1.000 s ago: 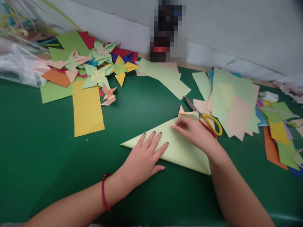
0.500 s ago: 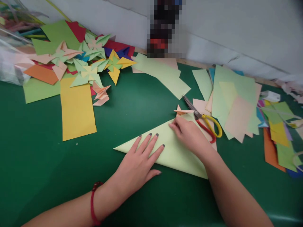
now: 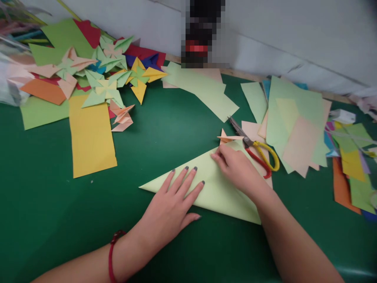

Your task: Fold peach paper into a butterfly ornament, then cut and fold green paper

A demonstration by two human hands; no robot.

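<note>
A light green sheet of paper [image 3: 224, 196], folded into a triangle, lies on the green table in front of me. My left hand [image 3: 173, 204] rests flat on its left part with the fingers spread. At the upper edge, my right hand [image 3: 240, 169] has its fingers curled and pressed together on the paper; the fingertips are partly hidden. Just beyond that hand are scissors [image 3: 249, 141] with one red and one yellow handle, blades apart. A small folded peach paper piece [image 3: 225, 136] sits beside the blades.
Folded paper stars [image 3: 107, 90] and coloured sheets are heaped at the back left, with a yellow sheet [image 3: 92, 137] in front. Pale green and peach sheets [image 3: 294, 94] lie at the back right. Coloured strips [image 3: 353, 157] are at the far right. A white wall [image 3: 294, 35] stands behind.
The view has shifted slightly. My hands keep almost the same places on the folded paper, and nothing has been picked up or let go.
</note>
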